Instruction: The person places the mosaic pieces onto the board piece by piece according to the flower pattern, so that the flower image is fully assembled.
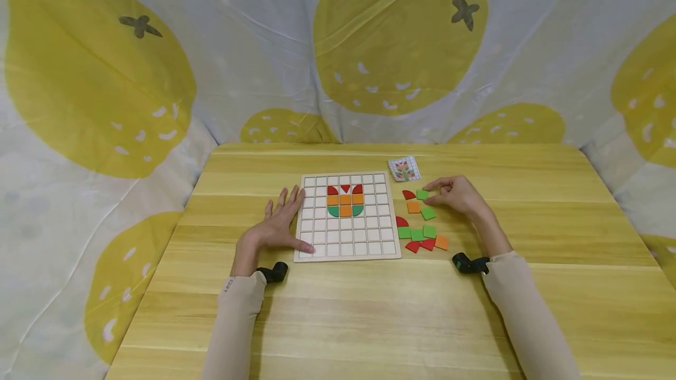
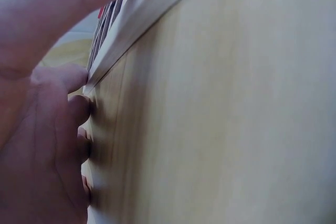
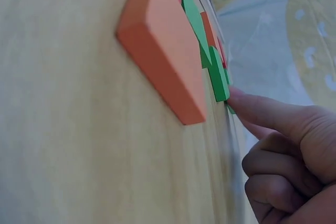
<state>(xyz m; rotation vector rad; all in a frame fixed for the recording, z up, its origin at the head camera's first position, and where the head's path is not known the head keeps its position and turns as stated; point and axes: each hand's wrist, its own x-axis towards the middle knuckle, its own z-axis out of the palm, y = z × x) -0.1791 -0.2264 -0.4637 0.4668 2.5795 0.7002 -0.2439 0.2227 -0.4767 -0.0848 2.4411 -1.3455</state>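
The wooden grid board (image 1: 348,249) lies flat, with red, orange and dark green tiles forming a tulip shape (image 1: 345,199) in its upper middle. My left hand (image 1: 274,227) rests at its left edge, fingers spread along the side and thumb on the front left corner. To the right of the board, my right hand (image 1: 458,195) pinches a light green square tile (image 1: 422,194) between thumb and index finger, close over the table. Its other fingers are curled in, as the right wrist view shows. A red quarter-circle tile (image 1: 409,194) lies just left of that green square.
Several loose tiles lie right of the board: an orange square (image 1: 413,207), a green square (image 1: 428,213), more green squares (image 1: 416,234), red pieces (image 1: 412,246) and another orange square (image 1: 441,243). A small printed pattern card (image 1: 404,169) lies behind them. Lemon-print cloth (image 1: 264,46) surrounds the table.
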